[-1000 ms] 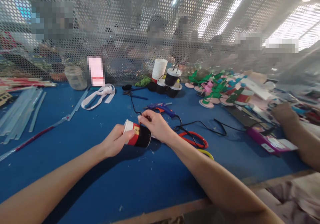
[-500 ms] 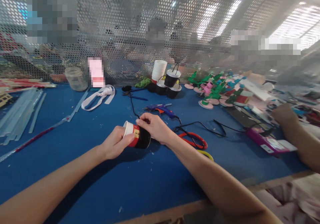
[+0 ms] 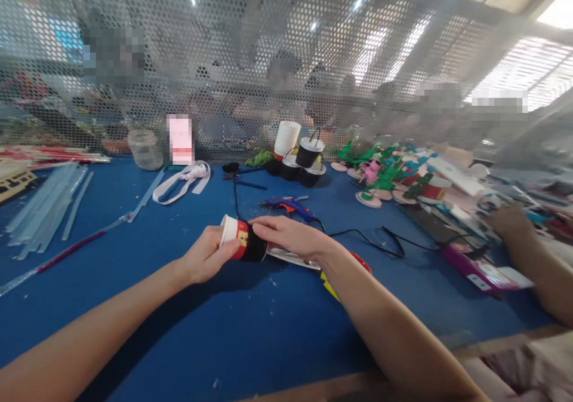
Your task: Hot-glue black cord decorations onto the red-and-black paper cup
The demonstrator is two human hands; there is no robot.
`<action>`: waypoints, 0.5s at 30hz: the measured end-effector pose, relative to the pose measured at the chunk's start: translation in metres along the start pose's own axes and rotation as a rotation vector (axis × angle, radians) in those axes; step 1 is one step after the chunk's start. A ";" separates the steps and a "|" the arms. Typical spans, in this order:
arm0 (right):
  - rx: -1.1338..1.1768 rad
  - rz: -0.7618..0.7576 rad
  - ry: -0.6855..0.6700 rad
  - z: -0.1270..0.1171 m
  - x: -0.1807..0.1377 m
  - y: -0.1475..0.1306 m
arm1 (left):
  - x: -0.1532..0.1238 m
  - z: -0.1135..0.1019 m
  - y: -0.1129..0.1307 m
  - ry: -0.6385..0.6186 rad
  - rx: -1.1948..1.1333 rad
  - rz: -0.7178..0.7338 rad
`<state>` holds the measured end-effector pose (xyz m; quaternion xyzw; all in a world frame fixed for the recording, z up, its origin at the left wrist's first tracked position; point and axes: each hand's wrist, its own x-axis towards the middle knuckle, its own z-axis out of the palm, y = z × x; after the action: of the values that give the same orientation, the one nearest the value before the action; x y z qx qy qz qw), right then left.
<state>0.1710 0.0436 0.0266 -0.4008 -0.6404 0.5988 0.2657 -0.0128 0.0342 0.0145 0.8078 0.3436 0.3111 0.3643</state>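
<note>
A paper cup (image 3: 230, 230) with a red printed band lies tilted in my left hand (image 3: 206, 254), fingers inside the rim and thumb on the outside. Black yarn (image 3: 256, 245) is wound around its lower part. My right hand (image 3: 286, 235) is closed at the wound end, its fingertips by the strand that runs back to a small black bundle (image 3: 230, 168); the fingers behind the cup are partly hidden. Scissors (image 3: 293, 260) with red and yellow handles lie under my right wrist.
A blue glue gun (image 3: 290, 206) lies behind the cup. Farther back stand stacked white cups (image 3: 286, 138) and black-wrapped cups (image 3: 310, 151). Glue sticks (image 3: 45, 211) and white ribbon (image 3: 181, 181) are left. Green and pink craft pieces (image 3: 380, 172), a purple power strip (image 3: 474, 264) and another person's arm (image 3: 532, 246) are right.
My right hand has shifted around the cup's wound end, its back now turned up more and wrist lower. The scissor blades show now. My left hand keeps its hold; the view tilts slightly.
</note>
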 end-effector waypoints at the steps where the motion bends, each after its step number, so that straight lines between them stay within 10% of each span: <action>1: -0.026 -0.002 -0.015 -0.001 0.000 0.000 | 0.000 -0.001 0.000 -0.005 -0.025 -0.019; 10: -0.464 -0.226 0.150 0.011 0.008 0.004 | 0.003 0.000 -0.009 0.119 -0.797 -0.534; 15: -0.565 -0.218 0.173 0.018 0.010 0.003 | 0.000 0.005 -0.009 0.216 -0.822 -0.593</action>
<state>0.1513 0.0423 0.0200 -0.4373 -0.7955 0.3289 0.2603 -0.0122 0.0366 0.0045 0.4292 0.4429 0.3852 0.6865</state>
